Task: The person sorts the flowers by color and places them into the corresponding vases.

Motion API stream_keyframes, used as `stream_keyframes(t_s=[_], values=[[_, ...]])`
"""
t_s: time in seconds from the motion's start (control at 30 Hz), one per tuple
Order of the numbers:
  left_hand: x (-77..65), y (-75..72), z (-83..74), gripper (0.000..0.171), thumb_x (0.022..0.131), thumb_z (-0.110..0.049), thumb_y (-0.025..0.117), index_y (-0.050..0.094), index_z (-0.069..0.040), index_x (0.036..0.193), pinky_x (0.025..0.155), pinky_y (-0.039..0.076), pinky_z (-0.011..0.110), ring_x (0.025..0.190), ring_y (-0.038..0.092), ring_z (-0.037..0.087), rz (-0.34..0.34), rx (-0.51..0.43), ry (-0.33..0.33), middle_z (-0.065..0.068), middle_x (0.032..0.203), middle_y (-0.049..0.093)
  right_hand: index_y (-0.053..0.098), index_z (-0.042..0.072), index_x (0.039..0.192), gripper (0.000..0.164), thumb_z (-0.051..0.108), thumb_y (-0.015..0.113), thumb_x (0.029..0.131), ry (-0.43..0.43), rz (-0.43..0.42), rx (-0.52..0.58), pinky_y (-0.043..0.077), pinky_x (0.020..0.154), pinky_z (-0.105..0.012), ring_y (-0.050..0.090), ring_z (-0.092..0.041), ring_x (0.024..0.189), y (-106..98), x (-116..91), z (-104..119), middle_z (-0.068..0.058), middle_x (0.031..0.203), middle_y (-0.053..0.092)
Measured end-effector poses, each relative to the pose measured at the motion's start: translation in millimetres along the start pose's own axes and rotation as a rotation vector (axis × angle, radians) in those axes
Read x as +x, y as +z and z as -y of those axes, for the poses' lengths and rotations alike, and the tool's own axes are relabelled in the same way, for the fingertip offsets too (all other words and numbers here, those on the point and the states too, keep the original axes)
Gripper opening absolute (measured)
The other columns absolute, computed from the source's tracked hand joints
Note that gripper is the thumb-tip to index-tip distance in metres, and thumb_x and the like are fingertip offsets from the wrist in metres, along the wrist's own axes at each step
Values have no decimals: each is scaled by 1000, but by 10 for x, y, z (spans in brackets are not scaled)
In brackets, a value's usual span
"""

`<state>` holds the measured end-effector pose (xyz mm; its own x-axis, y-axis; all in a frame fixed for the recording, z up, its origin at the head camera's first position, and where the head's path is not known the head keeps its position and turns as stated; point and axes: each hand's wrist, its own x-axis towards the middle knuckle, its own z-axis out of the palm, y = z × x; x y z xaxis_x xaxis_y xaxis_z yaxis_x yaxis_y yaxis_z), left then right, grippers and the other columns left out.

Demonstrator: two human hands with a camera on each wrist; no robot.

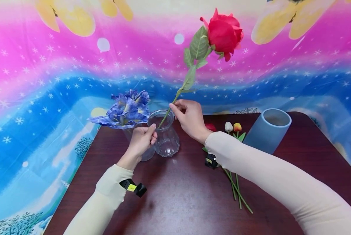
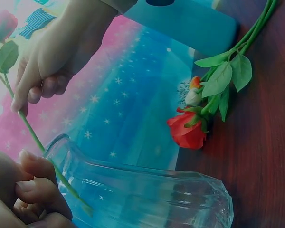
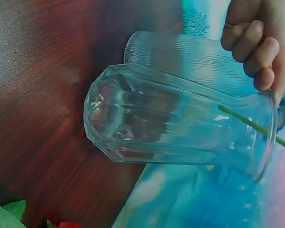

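Observation:
My right hand [image 1: 190, 118] pinches the green stem of a red rose [image 1: 224, 34] between thumb and fingers. The bloom is held high and leans right. The lower end of the stem [image 3: 247, 121] is inside the mouth of a clear faceted glass vase [image 1: 167, 143], well above its base. My left hand [image 1: 143, 138] grips that vase at its rim, with curled fingers [image 2: 40, 190] against the glass; part of this grip is hidden. Just behind the left hand, blue-purple flowers [image 1: 126, 111] stand in a ribbed clear vase [image 3: 156, 50].
A blue vase [image 1: 267, 133] stands at the right of the dark wooden table [image 1: 175, 202]. Under my right forearm lie a white tulip [image 1: 228, 126], an orange-yellow tulip [image 1: 237, 126] and another red rose [image 2: 186, 130]. A printed cloth [image 1: 151, 42] hangs behind the table.

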<state>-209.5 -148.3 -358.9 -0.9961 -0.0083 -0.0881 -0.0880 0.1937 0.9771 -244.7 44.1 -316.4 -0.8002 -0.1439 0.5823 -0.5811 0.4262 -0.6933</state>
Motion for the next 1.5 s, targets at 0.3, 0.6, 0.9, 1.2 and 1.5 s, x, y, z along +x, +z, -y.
stream_keyframes(t_s=[0.3, 0.6, 0.9, 1.2, 1.5], values=[[6, 5, -15, 49, 107, -30, 50, 58, -1, 69, 42, 25, 21, 41, 34, 7, 7, 12, 0, -6, 46, 47, 77, 6, 96, 21, 23, 66, 100, -11, 76, -107, 43, 60, -28, 57, -15, 61, 109, 10, 8, -6, 69, 68], [1, 2, -4, 49, 107, -31, 50, 58, -4, 67, 42, 25, 21, 40, 33, 6, 3, 17, 5, -7, 46, 47, 78, 11, 91, 21, 27, 67, 99, 36, 166, -207, 35, 53, -28, 47, -14, 55, 211, 17, -3, -1, 61, 58], [2, -3, -12, 49, 107, -33, 49, 57, -9, 65, 43, 26, 21, 41, 34, 7, 11, 18, -6, -7, 46, 47, 77, 14, 93, 22, 31, 65, 100, 78, 255, -313, 34, 52, -28, 48, -14, 56, 281, 36, -7, 0, 60, 56], [7, -7, 6, 49, 107, -33, 49, 57, -10, 64, 43, 27, 20, 42, 36, 7, 2, 16, -8, -7, 46, 48, 78, 20, 92, 23, 36, 63, 100, 69, 259, -429, 31, 47, -28, 48, -14, 54, 359, 59, 43, 4, 59, 55], [15, -3, 6, 49, 107, -32, 49, 58, -6, 67, 41, 26, 20, 41, 35, 6, 5, 19, -13, -8, 46, 47, 75, 20, 85, 23, 32, 64, 100, 55, 276, -430, 32, 46, -28, 50, -14, 54, 415, 68, 70, 5, 59, 57]])
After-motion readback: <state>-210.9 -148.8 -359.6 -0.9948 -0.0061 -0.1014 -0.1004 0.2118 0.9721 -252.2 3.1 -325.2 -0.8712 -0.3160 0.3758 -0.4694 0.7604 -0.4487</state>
